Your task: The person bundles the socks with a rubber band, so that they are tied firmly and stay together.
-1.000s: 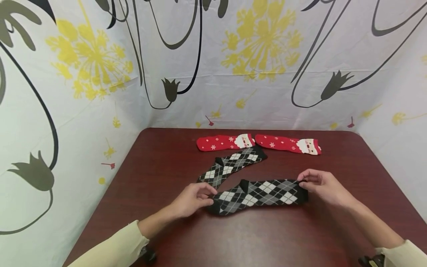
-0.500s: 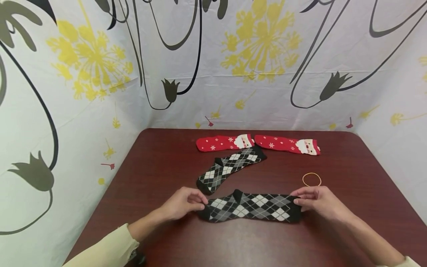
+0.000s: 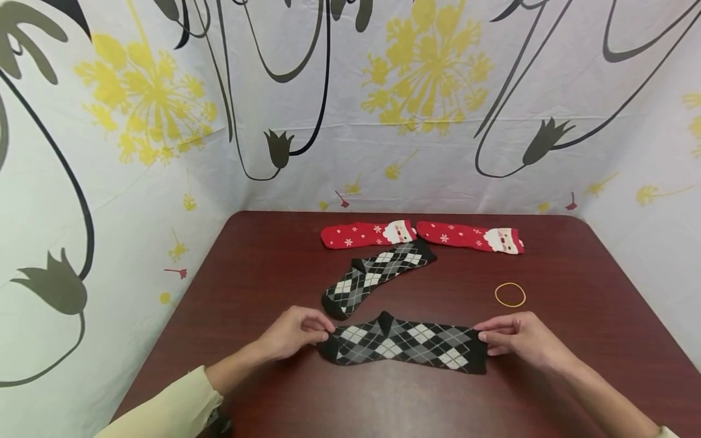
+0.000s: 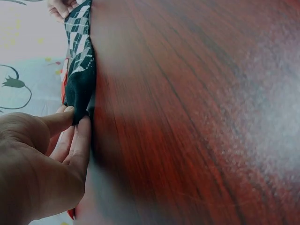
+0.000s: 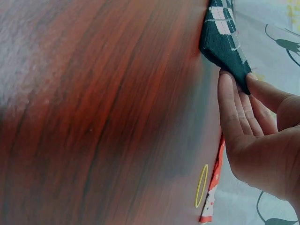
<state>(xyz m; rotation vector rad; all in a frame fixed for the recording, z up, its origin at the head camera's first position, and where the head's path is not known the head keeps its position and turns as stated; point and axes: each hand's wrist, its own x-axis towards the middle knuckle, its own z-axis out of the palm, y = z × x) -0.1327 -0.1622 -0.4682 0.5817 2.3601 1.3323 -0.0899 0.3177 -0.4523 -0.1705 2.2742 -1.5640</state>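
Observation:
A black, grey and white argyle sock (image 3: 405, 344) is stretched sideways between my two hands, close over the table. My left hand (image 3: 292, 333) pinches its black toe, thumb on one side and fingers on the other, as the left wrist view shows at the toe (image 4: 80, 93). At the other end, my right hand (image 3: 526, 337) pinches a corner of the black cuff (image 5: 225, 58) between thumb and fingers. Behind it a second argyle sock (image 3: 378, 274) lies slantwise on the table, its toe near my left hand.
Two red Santa socks, a left one (image 3: 364, 235) and a right one (image 3: 468, 236), lie end to end along the back of the dark red table (image 3: 263, 255). A yellow rubber band (image 3: 510, 294) lies beyond my right hand. A patterned cloth (image 3: 350, 121) hangs behind the table.
Both hands have drawn the front argyle sock nearer and a little to the left, away from the second one. The rubber band, earlier out of sight by my right hand, now shows on the table.

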